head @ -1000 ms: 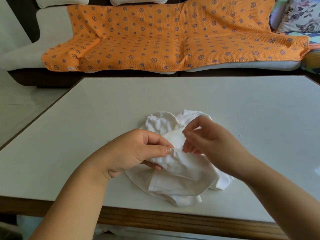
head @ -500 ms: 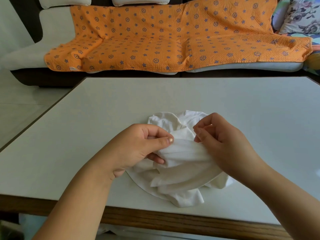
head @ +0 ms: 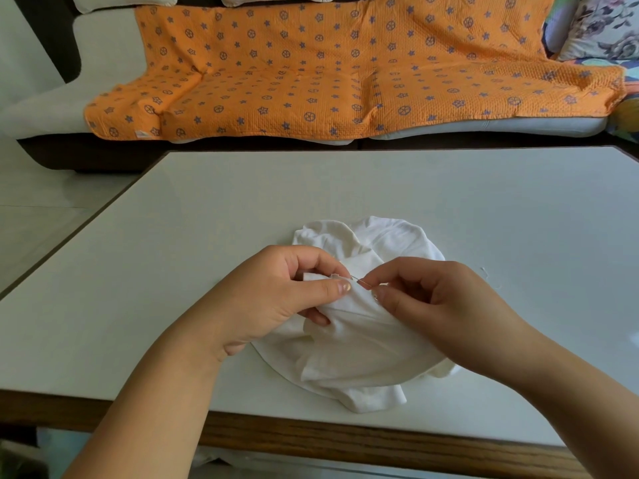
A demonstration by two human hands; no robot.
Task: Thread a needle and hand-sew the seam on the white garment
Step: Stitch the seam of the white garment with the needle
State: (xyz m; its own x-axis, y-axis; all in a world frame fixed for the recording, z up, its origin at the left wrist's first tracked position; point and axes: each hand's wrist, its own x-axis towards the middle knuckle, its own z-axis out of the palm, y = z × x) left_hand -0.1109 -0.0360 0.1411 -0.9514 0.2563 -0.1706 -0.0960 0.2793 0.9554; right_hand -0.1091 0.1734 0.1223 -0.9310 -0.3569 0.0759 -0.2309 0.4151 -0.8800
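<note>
The white garment (head: 363, 347) lies bunched on the table (head: 173, 271) near its front edge, with one fold lifted between the two hands. The left hand (head: 276, 299) pinches that fold between thumb and forefinger, its other fingers tucked under the cloth. The right hand (head: 439, 305) pinches the needle (head: 359, 281) between thumb and forefinger, its remaining fingers curled loosely, with the needle's tip pointing at the fold just beside the left thumb. No thread can be made out on the needle, as it is too fine to see, but since the needle is already at the cloth, the threading is most likely done and the sewing is under way. Whether the tip has entered the cloth cannot be told, nor how many stitches are in, because no stitch line shows on the seam. On this showing, most of the seam, the knot and the cutting of the thread probably remain. A thin wisp of thread (head: 485, 271) lies on the table to the right of the garment. No brand or writing can be read: the orange blanket (head: 345, 70) on the sofa (head: 52, 108) carries only stars and wheel motifs, its small white tag (head: 140, 133) at the lower left edge is too small to read, and the cushion (head: 605, 25) shows only flowers
</note>
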